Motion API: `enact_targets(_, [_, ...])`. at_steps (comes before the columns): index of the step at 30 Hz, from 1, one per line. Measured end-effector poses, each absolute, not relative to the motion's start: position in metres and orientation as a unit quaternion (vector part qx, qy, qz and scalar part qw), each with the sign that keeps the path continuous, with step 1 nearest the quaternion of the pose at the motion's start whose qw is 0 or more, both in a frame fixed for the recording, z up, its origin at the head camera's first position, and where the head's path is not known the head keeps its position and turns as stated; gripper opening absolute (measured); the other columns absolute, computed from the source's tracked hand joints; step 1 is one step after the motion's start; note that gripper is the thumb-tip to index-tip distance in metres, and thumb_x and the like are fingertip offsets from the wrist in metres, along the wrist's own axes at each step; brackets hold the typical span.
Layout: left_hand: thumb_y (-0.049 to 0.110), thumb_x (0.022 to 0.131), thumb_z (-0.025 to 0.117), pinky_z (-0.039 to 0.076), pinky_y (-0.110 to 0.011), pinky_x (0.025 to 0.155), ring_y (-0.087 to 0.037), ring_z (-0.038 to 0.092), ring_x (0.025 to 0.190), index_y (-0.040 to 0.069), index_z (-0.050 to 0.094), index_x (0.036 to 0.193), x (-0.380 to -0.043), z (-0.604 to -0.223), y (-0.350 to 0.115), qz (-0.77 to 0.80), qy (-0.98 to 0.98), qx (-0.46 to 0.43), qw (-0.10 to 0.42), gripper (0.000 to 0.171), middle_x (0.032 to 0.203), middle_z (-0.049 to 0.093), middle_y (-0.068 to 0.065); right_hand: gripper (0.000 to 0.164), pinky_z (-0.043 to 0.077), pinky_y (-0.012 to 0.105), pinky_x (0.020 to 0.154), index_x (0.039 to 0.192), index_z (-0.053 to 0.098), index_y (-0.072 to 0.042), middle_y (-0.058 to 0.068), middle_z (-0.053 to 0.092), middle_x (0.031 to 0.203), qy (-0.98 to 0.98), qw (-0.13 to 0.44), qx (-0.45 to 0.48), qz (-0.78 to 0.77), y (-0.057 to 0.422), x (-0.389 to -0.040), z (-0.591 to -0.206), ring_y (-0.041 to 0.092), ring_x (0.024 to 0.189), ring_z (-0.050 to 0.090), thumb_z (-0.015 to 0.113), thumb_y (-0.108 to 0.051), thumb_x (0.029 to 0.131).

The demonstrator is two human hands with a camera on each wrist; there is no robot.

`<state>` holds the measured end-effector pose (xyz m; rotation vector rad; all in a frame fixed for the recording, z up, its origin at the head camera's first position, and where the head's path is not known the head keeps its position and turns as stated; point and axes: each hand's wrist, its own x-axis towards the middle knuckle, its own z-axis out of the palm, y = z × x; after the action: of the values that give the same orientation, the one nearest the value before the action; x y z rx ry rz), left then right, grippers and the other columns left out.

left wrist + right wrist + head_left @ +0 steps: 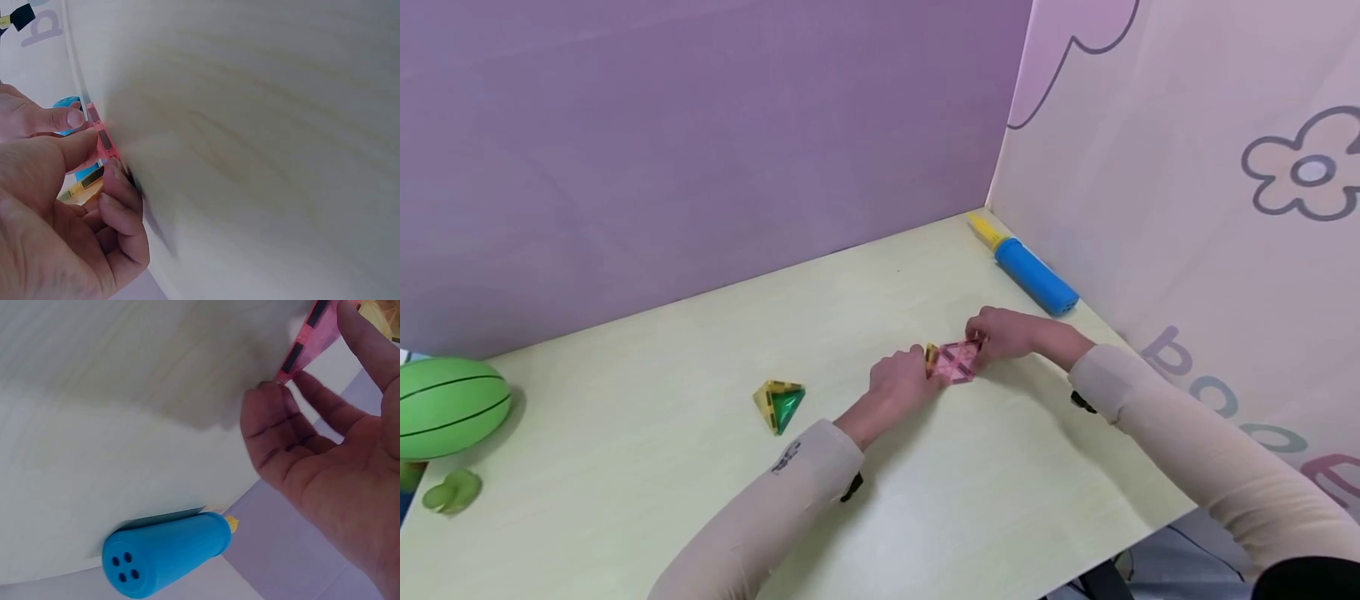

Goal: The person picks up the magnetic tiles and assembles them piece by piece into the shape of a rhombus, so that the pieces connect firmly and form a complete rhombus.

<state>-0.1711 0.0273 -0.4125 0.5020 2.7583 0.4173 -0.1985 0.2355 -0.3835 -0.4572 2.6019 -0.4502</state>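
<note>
Several pink see-through magnetic tiles (957, 364) lie joined in a flat patch between the two hands, just above the table. My left hand (901, 382) pinches their left edge, its thumb on the pink side, with a yellow magnetic tile (81, 186) beside its curled fingers. On the far side, my right hand (1006, 333) holds the right edge; in the right wrist view its thumb and fingertips are at the pink tile (306, 347). To the left a small pyramid of yellow and green magnetic tiles (778, 406) sits on the table.
A blue hand pump (1036, 275) with a yellow nozzle lies along the right wall, behind the right hand. At the far left are a green striped balloon (448, 408) and a small green piece (452, 492). Purple and pink walls border the pale table (625, 483).
</note>
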Motion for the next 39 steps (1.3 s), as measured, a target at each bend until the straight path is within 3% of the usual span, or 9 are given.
enact_targets(14, [0.05, 0.095, 0.065, 0.037, -0.028, 0.053, -0.016, 0.047, 0.062, 0.006, 0.059, 0.113, -0.171, -0.417, 0.027, 0.147, 0.96, 0.179, 0.156, 0.048, 0.077, 0.057, -0.004, 0.047, 0.047, 0.035, 0.083, 0.116, 0.059, -0.006, 0.009, 0.058, 0.108, 0.947, 0.272, -0.122, -0.122, 0.225, -0.204, -0.378, 0.024, 0.098, 0.052, 0.081, -0.033, 0.083])
enact_targets(23, [0.05, 0.096, 0.063, 0.034, -0.028, 0.052, -0.016, 0.046, 0.06, 0.007, 0.057, 0.114, -0.172, -0.417, 0.026, 0.156, 0.958, 0.187, 0.152, 0.047, 0.072, 0.051, -0.002, 0.032, 0.048, 0.028, 0.066, 0.114, 0.054, -0.013, 0.007, 0.06, 0.098, 0.929, 0.295, -0.116, -0.192, 0.212, -0.196, -0.371, 0.021, 0.086, 0.056, 0.073, -0.023, 0.09])
enact_targets(31, [0.049, 0.097, 0.062, 0.033, -0.028, 0.049, -0.016, 0.043, 0.055, 0.009, 0.053, 0.119, -0.167, -0.42, 0.024, 0.157, 0.957, 0.215, 0.114, 0.046, 0.063, 0.043, 0.0, 0.035, 0.049, 0.028, 0.068, 0.113, 0.054, -0.011, 0.007, 0.064, 0.097, 0.925, 0.279, -0.133, -0.22, 0.207, -0.194, -0.375, 0.019, 0.082, 0.059, 0.076, -0.025, 0.09])
enact_targets(39, [0.046, 0.097, 0.064, 0.037, -0.028, 0.048, -0.017, 0.047, 0.056, 0.01, 0.053, 0.121, -0.163, -0.42, 0.023, 0.156, 0.954, 0.238, 0.098, 0.044, 0.068, 0.053, -0.003, 0.033, 0.05, 0.028, 0.066, 0.111, 0.054, -0.012, 0.005, 0.065, 0.094, 0.92, 0.282, -0.138, -0.233, 0.206, -0.193, -0.372, 0.018, 0.074, 0.06, 0.076, -0.024, 0.09])
